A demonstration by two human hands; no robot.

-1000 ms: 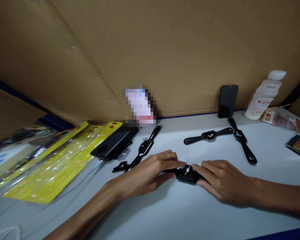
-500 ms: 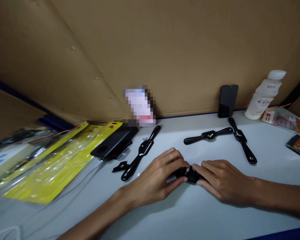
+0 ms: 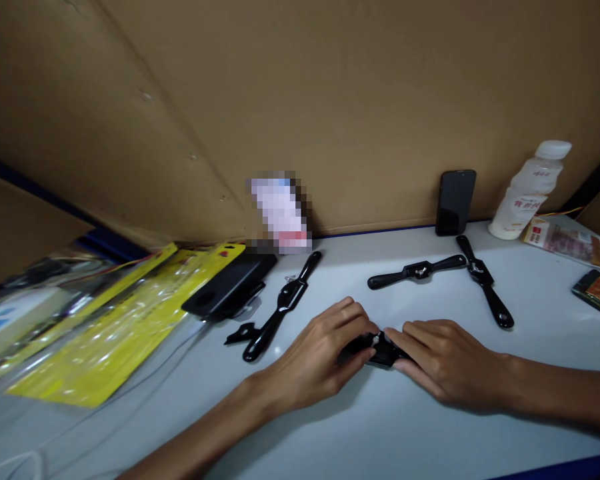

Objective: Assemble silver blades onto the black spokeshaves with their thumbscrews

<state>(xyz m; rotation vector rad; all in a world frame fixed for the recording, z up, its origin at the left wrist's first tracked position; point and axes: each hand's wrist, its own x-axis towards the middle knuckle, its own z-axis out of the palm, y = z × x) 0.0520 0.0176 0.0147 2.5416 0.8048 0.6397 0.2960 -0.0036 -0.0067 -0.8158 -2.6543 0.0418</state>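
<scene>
We look down on a brown cardboard wall (image 3: pixel 330 87) that backs a pale tabletop (image 3: pixel 380 433), the two biggest things in sight. At the left edge lie yellow plastic packets (image 3: pixel 115 333), with a flat black case (image 3: pixel 227 285) just beside them. Our left hand (image 3: pixel 325 353) and our right hand (image 3: pixel 443 360) meet near the middle of the tabletop, both curled over one small black tool (image 3: pixel 377 348) that rests on the surface between them; the left fingers are bent and pinch its left end, the right fingertips press on its right end, and most of the tool is hidden under them. Behind it lie three more black tools with long handles: one (image 3: pixel 280 308) slanted to the left of our left hand, one (image 3: pixel 417 271) lying crosswise further back, and one (image 3: pixel 485 283) touching its right end and running toward us. A dark phone (image 3: pixel 455 201) leans upright against the cardboard wall, and a white bottle (image 3: pixel 527 193) stands tilted to its right. At the far right sit a printed leaflet (image 3: pixel 570 241) and a small dark packet (image 3: pixel 599 289), near each other.
</scene>
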